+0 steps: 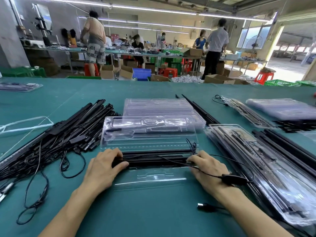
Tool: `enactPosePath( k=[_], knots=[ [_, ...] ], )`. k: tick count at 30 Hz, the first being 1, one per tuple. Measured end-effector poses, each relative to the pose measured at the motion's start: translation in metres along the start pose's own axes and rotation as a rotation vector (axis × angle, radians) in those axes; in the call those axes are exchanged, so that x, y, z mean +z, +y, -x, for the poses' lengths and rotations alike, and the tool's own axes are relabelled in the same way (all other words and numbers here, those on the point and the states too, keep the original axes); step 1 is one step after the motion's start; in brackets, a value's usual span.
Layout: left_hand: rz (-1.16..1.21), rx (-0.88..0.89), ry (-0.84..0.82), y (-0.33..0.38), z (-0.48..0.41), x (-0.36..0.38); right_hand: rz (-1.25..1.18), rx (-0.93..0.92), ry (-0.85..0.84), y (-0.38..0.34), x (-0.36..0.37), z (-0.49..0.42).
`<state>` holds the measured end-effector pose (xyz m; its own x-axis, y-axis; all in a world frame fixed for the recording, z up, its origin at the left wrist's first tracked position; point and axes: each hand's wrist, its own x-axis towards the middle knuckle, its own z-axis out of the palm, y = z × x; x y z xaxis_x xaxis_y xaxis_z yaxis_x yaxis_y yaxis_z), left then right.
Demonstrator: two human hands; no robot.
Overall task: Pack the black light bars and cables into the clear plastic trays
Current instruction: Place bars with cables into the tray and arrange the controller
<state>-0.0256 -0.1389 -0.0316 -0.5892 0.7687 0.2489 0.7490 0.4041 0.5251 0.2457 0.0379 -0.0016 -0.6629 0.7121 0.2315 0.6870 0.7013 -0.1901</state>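
Observation:
An open clear plastic tray (pixel 150 177) lies in front of me on the green table. Black light bars (pixel 153 159) lie across its middle. My left hand (pixel 102 168) grips their left end, thumb in front and fingers over the top. My right hand (pixel 207 165) holds the right end, fingers curled over it. A thin black cable (pixel 201 170) runs from the bars over my right hand to an inline controller (pixel 234 180) lying on my wrist. The cable's plug (pixel 204 206) lies on the table under my right forearm.
A heap of loose black bars and tangled cables (pixel 56 139) fills the left. Empty clear trays (pixel 159 106) are stacked behind the open one. Packed trays (pixel 266 168) and loose bars (pixel 290 147) lie at right, more trays (pixel 282 108) farther back. People work at distant benches.

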Motion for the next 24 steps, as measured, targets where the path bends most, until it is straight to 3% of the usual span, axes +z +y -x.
enactPosePath(
  k=[18,24],
  knots=[
    [0.05,0.086,0.144,-0.003,0.002,0.002,-0.083,0.061,-0.003,-0.03,0.019,-0.021],
    [0.106,-0.031,0.097,-0.005,-0.003,0.004,-0.109,0.053,-0.01,-0.025,0.022,-0.018]
  ],
)
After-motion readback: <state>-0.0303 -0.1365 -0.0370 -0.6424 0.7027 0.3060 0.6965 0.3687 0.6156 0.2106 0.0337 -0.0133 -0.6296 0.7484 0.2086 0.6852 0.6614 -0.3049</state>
